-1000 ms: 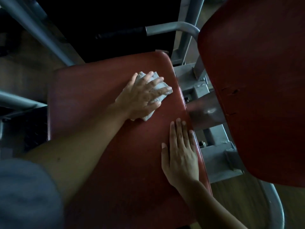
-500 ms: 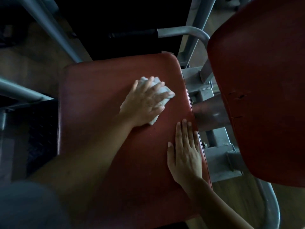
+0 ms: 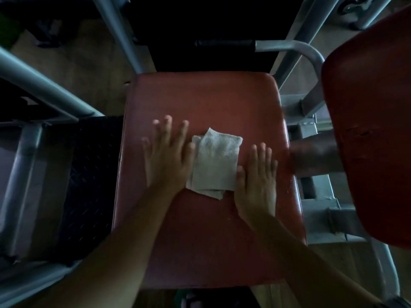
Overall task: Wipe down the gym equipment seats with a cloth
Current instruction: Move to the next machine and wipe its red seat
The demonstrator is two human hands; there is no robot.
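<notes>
**Cloth flat on the red seat**

Here, a folded, nubbly white cloth (image 3: pixel 214 163) lay mid-seat on the smooth red vinyl seat (image 3: pixel 206 103). The left hand (image 3: pixel 168 160) and right hand (image 3: pixel 255 185) lay flat and empty, flanking it. Grey steel tubing (image 3: pixel 44 87) ran left of the seat; a red backrest pad (image 3: pixel 373 121) stood right.

Left hand (image 3: pixel 168 156) palm down, fingers spread and slightly blurred. Right hand (image 3: pixel 255 177) palm down, fingers extended close together, thumb out to its left. Both bare forearms reach forward from the lower edge, converging slightly; neither hand grasps anything.
</notes>
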